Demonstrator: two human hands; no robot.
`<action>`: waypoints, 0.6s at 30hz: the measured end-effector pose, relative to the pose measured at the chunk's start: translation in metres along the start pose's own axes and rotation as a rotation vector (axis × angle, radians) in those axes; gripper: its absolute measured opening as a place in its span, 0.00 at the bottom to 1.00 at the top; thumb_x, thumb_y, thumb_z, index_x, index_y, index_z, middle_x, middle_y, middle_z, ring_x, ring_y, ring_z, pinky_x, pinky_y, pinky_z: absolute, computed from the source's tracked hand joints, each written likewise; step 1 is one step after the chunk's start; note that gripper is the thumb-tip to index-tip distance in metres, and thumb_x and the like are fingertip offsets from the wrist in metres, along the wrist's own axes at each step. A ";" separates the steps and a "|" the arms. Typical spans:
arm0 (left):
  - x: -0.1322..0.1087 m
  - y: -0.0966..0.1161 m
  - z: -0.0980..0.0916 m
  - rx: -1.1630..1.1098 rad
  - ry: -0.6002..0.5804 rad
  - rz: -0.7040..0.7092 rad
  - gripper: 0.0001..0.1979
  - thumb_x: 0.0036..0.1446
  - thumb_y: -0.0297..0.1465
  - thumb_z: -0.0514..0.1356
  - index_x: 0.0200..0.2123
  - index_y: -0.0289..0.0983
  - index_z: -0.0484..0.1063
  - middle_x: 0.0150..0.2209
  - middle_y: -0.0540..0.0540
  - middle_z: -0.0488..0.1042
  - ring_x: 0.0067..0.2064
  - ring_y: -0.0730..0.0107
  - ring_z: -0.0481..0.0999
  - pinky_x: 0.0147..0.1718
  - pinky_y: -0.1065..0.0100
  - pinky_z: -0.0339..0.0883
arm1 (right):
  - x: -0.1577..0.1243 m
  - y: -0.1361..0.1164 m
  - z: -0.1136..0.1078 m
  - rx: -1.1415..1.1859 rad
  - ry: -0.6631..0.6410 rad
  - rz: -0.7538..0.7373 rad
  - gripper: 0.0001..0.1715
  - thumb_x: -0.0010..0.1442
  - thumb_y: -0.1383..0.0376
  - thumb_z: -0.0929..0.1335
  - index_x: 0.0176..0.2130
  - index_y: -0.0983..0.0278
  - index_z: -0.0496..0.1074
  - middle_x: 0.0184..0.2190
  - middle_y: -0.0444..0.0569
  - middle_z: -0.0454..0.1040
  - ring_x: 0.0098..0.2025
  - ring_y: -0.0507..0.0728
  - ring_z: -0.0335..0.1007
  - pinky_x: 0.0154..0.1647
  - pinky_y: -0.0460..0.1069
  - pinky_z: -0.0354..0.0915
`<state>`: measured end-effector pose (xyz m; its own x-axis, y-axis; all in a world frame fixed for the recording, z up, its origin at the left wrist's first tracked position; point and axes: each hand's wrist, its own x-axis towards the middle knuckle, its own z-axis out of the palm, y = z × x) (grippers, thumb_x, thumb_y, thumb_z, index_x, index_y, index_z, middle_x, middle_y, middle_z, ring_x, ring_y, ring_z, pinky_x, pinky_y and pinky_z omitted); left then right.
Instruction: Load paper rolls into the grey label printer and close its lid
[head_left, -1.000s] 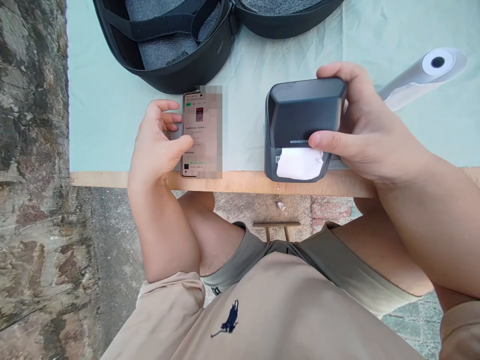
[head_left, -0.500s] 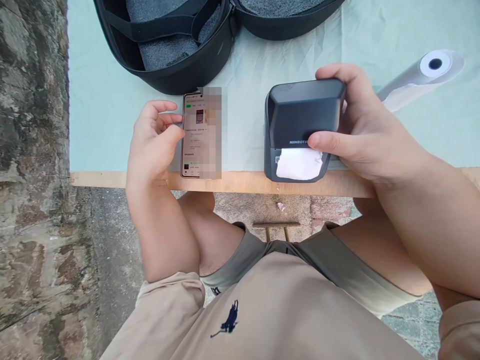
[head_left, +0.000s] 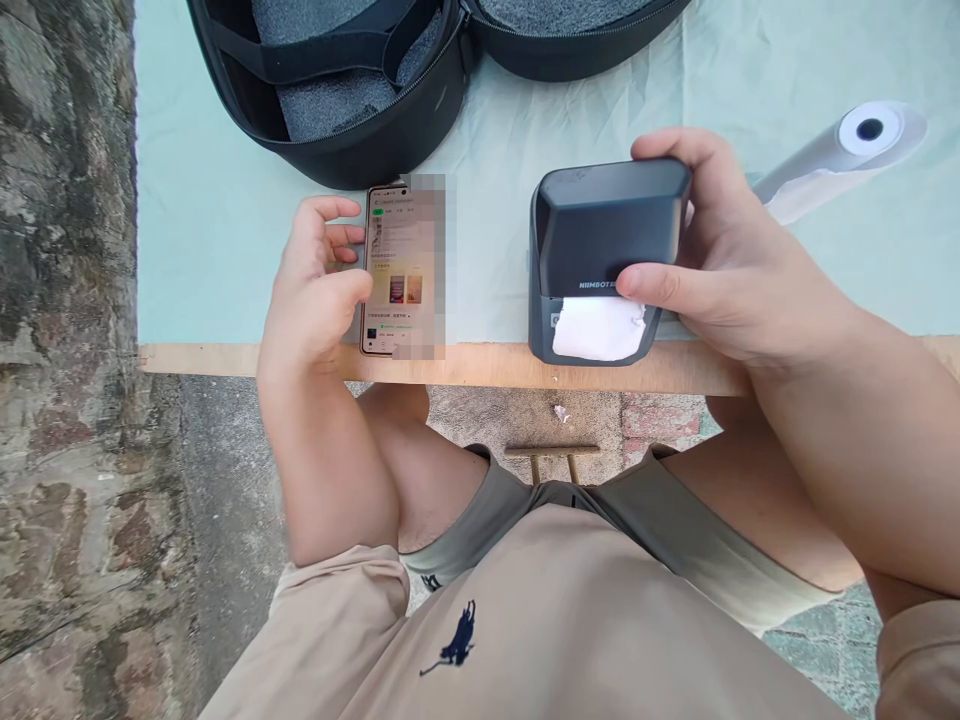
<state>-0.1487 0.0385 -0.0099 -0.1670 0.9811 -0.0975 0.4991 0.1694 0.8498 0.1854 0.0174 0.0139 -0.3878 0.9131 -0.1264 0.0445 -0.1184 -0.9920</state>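
A phone point(head_left: 386, 270) with its screen lit lies upright to my view near the table's front edge, its right side blurred by a mosaic. My left hand point(head_left: 319, 285) is at the phone's left side, thumb tip over the screen's edge and fingers curled beside it with gaps between them. To the right, my right hand point(head_left: 720, 240) grips a dark label printer point(head_left: 611, 225), thumb on its front and fingers around its far right corner. White paper point(head_left: 598, 328) with a torn right edge sticks out of the printer's front slot.
A black zip case point(head_left: 367, 150) with grey foam lies open at the back left. Behind my right hand is a roll of white paper point(head_left: 840, 150). The table's wooden edge point(head_left: 480, 365) runs in front of me, above my legs. A rough stone wall point(head_left: 67, 300) stands at the left.
The phone's screen content has scrolled to different items. My left hand has shifted slightly to the right, its thumb a little lower. My right hand and the printer have not moved.
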 end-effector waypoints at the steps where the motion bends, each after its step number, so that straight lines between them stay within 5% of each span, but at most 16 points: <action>1: 0.000 0.001 0.001 0.004 0.000 0.004 0.33 0.34 0.19 0.59 0.47 0.45 0.69 0.42 0.45 0.69 0.50 0.51 0.68 0.60 0.30 0.57 | 0.000 0.000 0.000 -0.002 -0.001 -0.003 0.37 0.52 0.56 0.77 0.56 0.44 0.61 0.49 0.41 0.68 0.52 0.52 0.71 0.39 0.44 0.81; 8: 0.000 0.007 0.006 0.035 0.010 -0.007 0.29 0.46 0.19 0.59 0.52 0.44 0.69 0.42 0.46 0.67 0.42 0.61 0.69 0.59 0.29 0.58 | -0.002 -0.002 -0.001 0.008 -0.011 0.007 0.39 0.53 0.56 0.77 0.58 0.46 0.59 0.48 0.42 0.67 0.51 0.51 0.71 0.38 0.43 0.80; 13: -0.001 0.001 0.006 0.142 0.046 0.043 0.34 0.41 0.20 0.63 0.54 0.46 0.66 0.45 0.45 0.68 0.48 0.56 0.68 0.58 0.35 0.60 | -0.001 0.000 -0.001 -0.009 -0.020 -0.003 0.40 0.53 0.54 0.77 0.58 0.45 0.59 0.48 0.41 0.67 0.51 0.51 0.70 0.39 0.43 0.80; 18: 0.000 -0.001 0.004 -0.026 0.038 -0.019 0.30 0.40 0.24 0.63 0.50 0.46 0.67 0.41 0.45 0.65 0.49 0.54 0.66 0.61 0.31 0.55 | -0.001 0.000 -0.001 -0.008 -0.023 0.001 0.40 0.53 0.54 0.77 0.58 0.46 0.58 0.48 0.42 0.67 0.52 0.51 0.70 0.39 0.44 0.80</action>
<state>-0.1460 0.0388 -0.0123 -0.2081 0.9736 -0.0944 0.4730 0.1846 0.8615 0.1870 0.0171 0.0142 -0.4083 0.9039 -0.1272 0.0521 -0.1160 -0.9919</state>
